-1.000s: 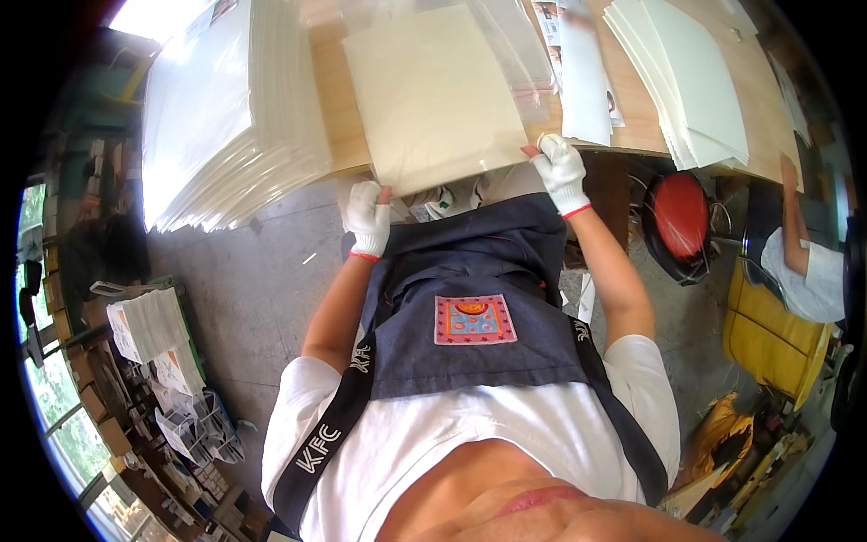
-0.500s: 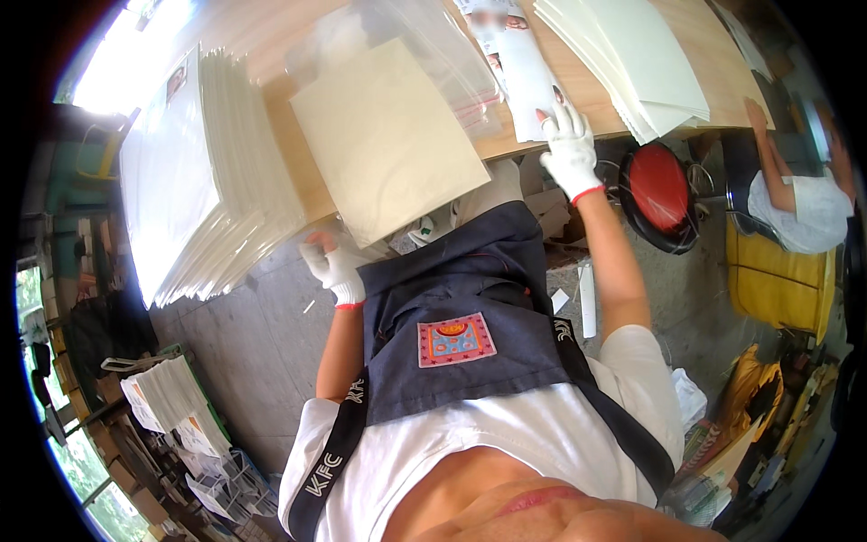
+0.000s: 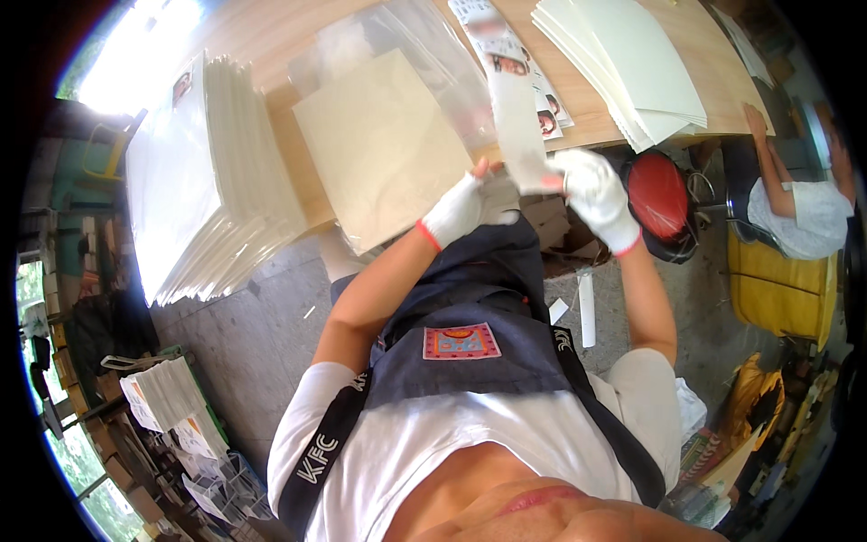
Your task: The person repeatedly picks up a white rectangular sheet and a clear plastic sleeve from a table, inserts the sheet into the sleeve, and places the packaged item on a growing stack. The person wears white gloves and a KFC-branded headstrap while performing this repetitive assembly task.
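Observation:
My right hand, in a white glove with bare fingertips and blurred by motion, pinches the near end of a long printed paper strip. The strip lifts off the table edge and bends toward me, over other printed strips. My left hand, gloved the same way, is open beside the strip's near end, thumb and fingers apart; I cannot tell whether it touches the strip. Left of the strip, a cream rectangular board lies partly over clear plastic bags, its near corner past the table edge.
A tall stack of plastic-wrapped white boards stands at the left. Fanned white sheets lie at the table's right. Beyond them are a red round seat, a yellow chair cover and another person. Paper scraps litter the floor.
My right hand has pulled the printed strip's near end up and toward me, uncovering other strips. My left hand has come from near the left stack to the strip's near end.

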The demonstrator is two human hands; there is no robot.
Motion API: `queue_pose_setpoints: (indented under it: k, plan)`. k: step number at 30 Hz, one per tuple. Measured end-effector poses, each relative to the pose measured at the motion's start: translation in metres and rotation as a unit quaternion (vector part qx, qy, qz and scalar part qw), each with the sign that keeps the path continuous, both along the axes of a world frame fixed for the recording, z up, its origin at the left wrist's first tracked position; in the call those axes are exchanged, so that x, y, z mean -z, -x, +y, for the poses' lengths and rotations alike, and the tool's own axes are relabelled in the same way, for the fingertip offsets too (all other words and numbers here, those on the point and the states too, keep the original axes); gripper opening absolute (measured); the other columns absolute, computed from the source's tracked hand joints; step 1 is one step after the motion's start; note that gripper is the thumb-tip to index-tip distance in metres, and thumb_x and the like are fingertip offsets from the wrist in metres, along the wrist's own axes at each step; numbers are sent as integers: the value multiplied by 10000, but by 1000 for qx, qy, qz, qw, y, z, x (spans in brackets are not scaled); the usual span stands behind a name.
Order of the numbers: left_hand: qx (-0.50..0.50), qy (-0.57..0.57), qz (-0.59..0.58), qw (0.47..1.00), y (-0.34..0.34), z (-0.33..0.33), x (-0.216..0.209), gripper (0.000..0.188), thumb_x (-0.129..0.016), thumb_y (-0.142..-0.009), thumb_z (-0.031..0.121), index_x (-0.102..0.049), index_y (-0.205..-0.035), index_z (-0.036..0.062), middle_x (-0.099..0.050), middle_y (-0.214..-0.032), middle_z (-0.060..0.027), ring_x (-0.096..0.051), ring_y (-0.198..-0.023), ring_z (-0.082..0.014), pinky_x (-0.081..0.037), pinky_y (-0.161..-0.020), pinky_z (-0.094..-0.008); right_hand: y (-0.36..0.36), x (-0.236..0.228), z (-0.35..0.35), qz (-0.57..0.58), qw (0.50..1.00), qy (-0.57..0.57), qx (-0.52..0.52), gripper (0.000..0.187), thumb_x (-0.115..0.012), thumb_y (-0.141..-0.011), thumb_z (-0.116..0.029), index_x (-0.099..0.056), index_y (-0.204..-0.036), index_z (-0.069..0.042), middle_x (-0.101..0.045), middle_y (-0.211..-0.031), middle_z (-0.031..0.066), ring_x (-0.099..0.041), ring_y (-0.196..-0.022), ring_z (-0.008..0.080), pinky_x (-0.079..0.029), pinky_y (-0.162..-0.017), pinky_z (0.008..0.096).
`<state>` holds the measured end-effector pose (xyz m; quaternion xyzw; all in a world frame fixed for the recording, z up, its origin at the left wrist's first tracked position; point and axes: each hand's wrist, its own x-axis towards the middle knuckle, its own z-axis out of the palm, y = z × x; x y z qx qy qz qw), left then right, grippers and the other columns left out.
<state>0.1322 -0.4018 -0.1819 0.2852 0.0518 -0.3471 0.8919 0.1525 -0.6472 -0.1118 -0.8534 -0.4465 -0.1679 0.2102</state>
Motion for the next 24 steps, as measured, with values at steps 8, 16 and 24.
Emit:
queue_pose_setpoints:
  k: [8,16,24]
  plan:
    - [-241,-166,70,954,-44,-54,14,225,-584,-879,156,-553,-1069,39,-621,-966,-75,-620,-814,-182,-518,-728,-315,87,2,-41,185,977,98,42,336,-670,-649,-149,-654,-976,-75,-594,-1114,90,-553,-1034,270,-446,-885,380]
    - [-218,-286,-277,891,-11,-93,-8,313,-611,-799,-29,-539,-1098,32,-627,-922,-24,-577,-864,-101,-470,-748,-249,43,-28,-3,48,980,-105,160,368,-729,-641,-130,-645,-991,-54,-581,-1115,65,-565,-947,264,-447,-812,367]
    - [-206,-358,-343,844,11,-75,-37,182,-658,-816,63,-576,-975,31,-588,-812,-7,-530,-710,-74,-451,-621,-230,22,-42,3,-21,982,-91,166,242,-707,-670,-152,-674,-907,-117,-623,-940,22,-585,-776,229,-466,-677,352]
